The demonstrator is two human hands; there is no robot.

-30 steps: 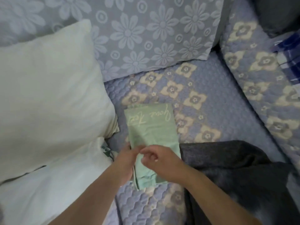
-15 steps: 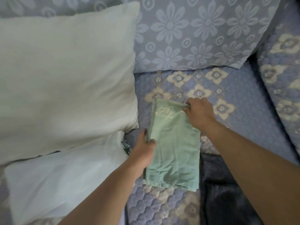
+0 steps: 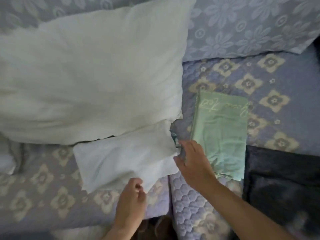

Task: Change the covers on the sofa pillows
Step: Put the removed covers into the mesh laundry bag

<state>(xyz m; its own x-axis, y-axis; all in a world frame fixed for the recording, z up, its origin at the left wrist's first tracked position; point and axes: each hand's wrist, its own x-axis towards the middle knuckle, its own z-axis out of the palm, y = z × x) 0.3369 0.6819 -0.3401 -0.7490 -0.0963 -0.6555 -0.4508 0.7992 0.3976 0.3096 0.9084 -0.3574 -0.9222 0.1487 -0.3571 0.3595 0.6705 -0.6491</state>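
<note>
Hands first: I see left hand (image 3: pixel 131 201) loosely curled, maybe pinching smaller bare pillow's (image 3: pixel 124 161) corner, can't tell; right hand (image 3: pixel 192 163) spread flat over folded green cover (image 3: pixel 223 134) edge. I'd grip pillow corner firmly w/ left, then unfold cover beside right.

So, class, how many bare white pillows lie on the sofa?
2: a large pillow at upper left, and a smaller pillow partly beneath its lower edge. Others may lie outside the frame.
</note>
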